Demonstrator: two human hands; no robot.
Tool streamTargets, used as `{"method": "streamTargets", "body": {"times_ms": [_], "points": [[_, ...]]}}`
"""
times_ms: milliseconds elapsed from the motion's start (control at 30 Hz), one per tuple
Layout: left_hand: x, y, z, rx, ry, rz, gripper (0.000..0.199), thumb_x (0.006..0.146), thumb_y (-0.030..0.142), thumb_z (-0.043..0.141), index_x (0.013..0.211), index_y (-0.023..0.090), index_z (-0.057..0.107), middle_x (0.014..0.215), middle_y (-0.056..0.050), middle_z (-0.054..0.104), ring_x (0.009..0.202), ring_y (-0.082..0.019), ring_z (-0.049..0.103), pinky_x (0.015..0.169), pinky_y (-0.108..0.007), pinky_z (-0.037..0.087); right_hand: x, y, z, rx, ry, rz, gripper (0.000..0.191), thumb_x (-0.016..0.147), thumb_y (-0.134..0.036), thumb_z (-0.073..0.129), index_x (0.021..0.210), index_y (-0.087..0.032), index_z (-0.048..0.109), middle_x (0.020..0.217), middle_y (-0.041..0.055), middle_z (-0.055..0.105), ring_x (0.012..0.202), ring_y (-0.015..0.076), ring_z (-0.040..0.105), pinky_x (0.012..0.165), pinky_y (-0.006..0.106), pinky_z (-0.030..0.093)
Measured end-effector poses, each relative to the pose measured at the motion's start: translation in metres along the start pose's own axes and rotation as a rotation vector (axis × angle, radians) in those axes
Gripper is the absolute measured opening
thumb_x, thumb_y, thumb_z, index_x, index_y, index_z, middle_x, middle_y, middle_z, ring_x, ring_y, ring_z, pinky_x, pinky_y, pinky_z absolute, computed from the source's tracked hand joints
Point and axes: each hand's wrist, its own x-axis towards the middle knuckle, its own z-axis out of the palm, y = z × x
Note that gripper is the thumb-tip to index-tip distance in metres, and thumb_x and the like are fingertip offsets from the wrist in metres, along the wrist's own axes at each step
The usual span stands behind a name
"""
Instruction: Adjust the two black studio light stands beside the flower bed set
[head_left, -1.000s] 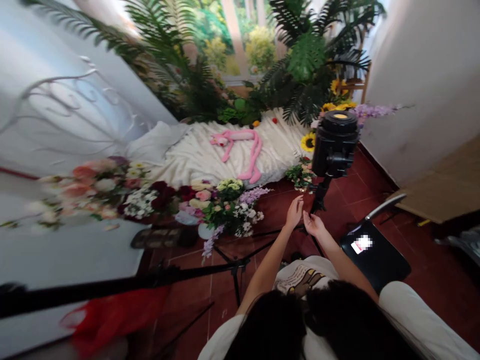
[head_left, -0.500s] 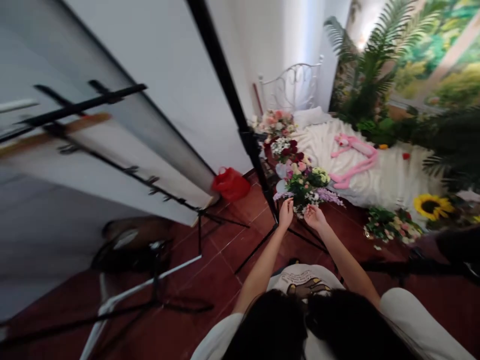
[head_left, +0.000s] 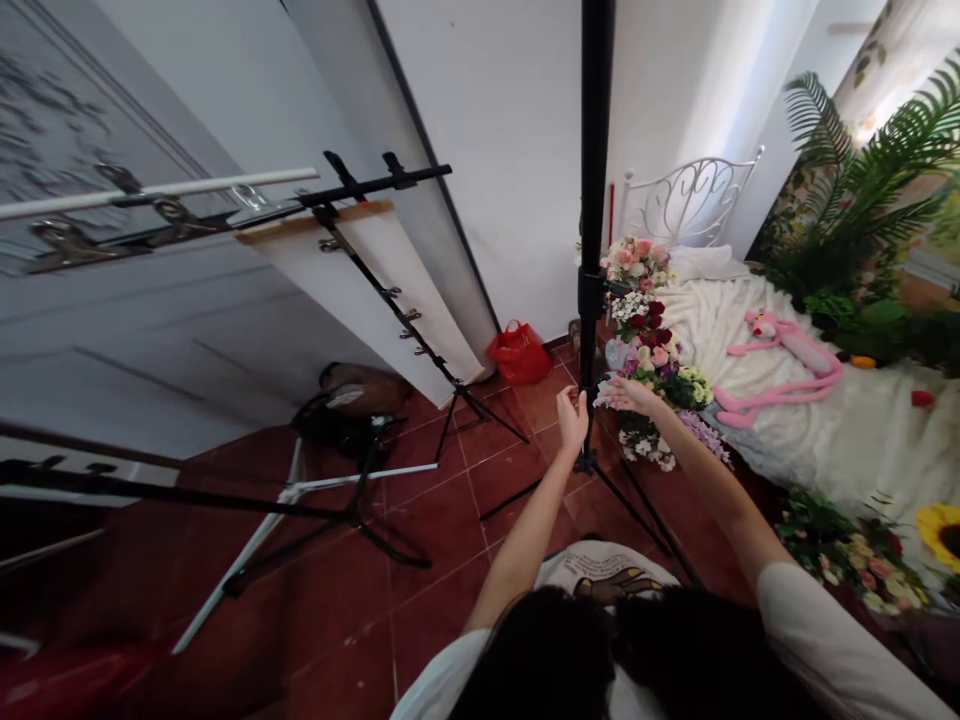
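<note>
My left hand (head_left: 573,418) is raised just left of a black stand pole (head_left: 592,200), its fingers apart and nothing in them. On the pole's right side, my right hand (head_left: 628,395) reaches toward it with fingers stretched out and holding nothing. Whether either hand touches the pole cannot be made out. Behind my right hand are bunches of flowers (head_left: 651,318) in pink, dark red and white. The pole's tripod legs (head_left: 626,505) spread over the tiles below my hands.
A bed with a cream cover (head_left: 832,440) and a pink plush toy (head_left: 806,365) lies to the right. A red bag (head_left: 519,354) sits by the wall. At left are stands, clips and backdrop rolls (head_left: 360,285). A sunflower (head_left: 941,535) is at the right edge.
The view has turned left, so the bed and flowers appear farther right. My hands are now beside the pole, and my right hand's fingers are more stretched out.
</note>
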Motion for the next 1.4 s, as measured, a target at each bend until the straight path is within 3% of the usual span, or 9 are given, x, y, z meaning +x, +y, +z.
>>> {"method": "streamTargets", "body": {"times_ms": [133,300,433,600,700,867,1067,1200,1400], "points": [[0.017,0.007,0.006,-0.039,-0.091,0.048,0.045,0.090,0.050,0.037,0.122,0.019,0.046,0.123,-0.012,0.054,0.116,-0.019,0.050,0.103,-0.037,0.038,0.025,-0.053,-0.006,-0.390,-0.191,0.163,0.018,0.089,-0.025,0.053,0.082,-0.010,0.062,0.078,0.0101,0.071,0.070,0.0140,0.066,0.068,0.025,0.056],[0.021,0.007,0.009,-0.062,-0.128,0.027,0.048,0.091,0.051,0.035,0.125,0.019,0.046,0.124,-0.011,0.057,0.119,-0.020,0.051,0.103,-0.038,0.038,0.041,-0.080,-0.010,-0.534,-0.312,0.219,0.018,0.067,-0.013,0.073,0.082,-0.009,0.064,0.079,0.0075,0.071,0.072,0.0123,0.066,0.074,0.021,0.054],[0.020,0.008,0.009,-0.060,-0.106,0.013,0.048,0.090,0.051,0.036,0.124,0.019,0.047,0.122,-0.011,0.058,0.118,-0.021,0.052,0.103,-0.039,0.039,0.043,-0.075,-0.008,-0.784,-0.289,-0.084,0.029,0.057,-0.012,0.077,0.082,-0.012,0.064,0.077,0.0031,0.071,0.070,0.0140,0.067,0.072,0.023,0.054],[0.020,0.006,0.012,-0.049,-0.076,0.014,0.047,0.090,0.050,0.036,0.124,0.020,0.048,0.121,-0.011,0.059,0.117,-0.021,0.053,0.103,-0.040,0.039,0.020,-0.036,-0.005,-1.126,-0.014,-0.767,0.016,0.070,-0.010,0.064,0.084,-0.016,0.061,0.093,0.0077,0.070,0.091,0.0209,0.066,0.085,0.032,0.050],[0.019,0.005,0.013,-0.053,-0.074,0.023,0.047,0.090,0.050,0.036,0.124,0.021,0.049,0.122,-0.010,0.058,0.118,-0.021,0.052,0.104,-0.040,0.038,0.000,-0.027,0.004,-1.152,0.011,-0.921,0.018,0.074,-0.017,0.064,0.092,-0.017,0.059,0.100,0.0102,0.068,0.098,0.0230,0.064,0.090,0.037,0.048],[0.019,0.005,0.013,-0.053,-0.076,0.019,0.048,0.090,0.051,0.036,0.125,0.020,0.048,0.123,-0.010,0.058,0.118,-0.021,0.052,0.104,-0.041,0.038,-0.029,-0.081,0.052,-0.697,-0.010,-1.147,0.071,0.062,-0.044,0.079,0.120,-0.019,0.046,0.113,0.0101,0.061,0.099,0.0217,0.062,0.081,0.035,0.054],[0.018,0.005,0.015,-0.068,-0.074,-0.027,0.049,0.089,0.053,0.035,0.126,0.022,0.047,0.122,-0.009,0.058,0.120,-0.021,0.050,0.107,-0.042,0.036,-0.060,-0.147,0.103,-0.549,0.144,-1.248,0.062,0.066,-0.057,0.071,0.108,-0.016,0.056,0.098,0.0073,0.064,0.100,0.0232,0.060,0.091,0.038,0.050],[0.017,0.010,0.011,-0.110,-0.104,-0.016,0.052,0.089,0.053,0.035,0.133,0.024,0.040,0.130,-0.008,0.053,0.125,-0.020,0.046,0.109,-0.040,0.034,-0.055,-0.130,0.096,-0.527,0.103,-1.197,0.055,0.064,-0.054,0.073,0.101,-0.016,0.061,0.094,0.0060,0.067,0.095,0.0223,0.062,0.088,0.038,0.051],[0.019,0.010,0.010,-0.121,-0.136,0.007,0.056,0.089,0.053,0.035,0.136,0.022,0.035,0.140,-0.009,0.044,0.131,-0.019,0.041,0.111,-0.038,0.030,-0.019,-0.055,0.071,-0.487,0.049,-1.025,0.045,0.061,-0.048,0.076,0.091,-0.016,0.065,0.089,0.0046,0.069,0.087,0.0198,0.063,0.084,0.035,0.052]]}}
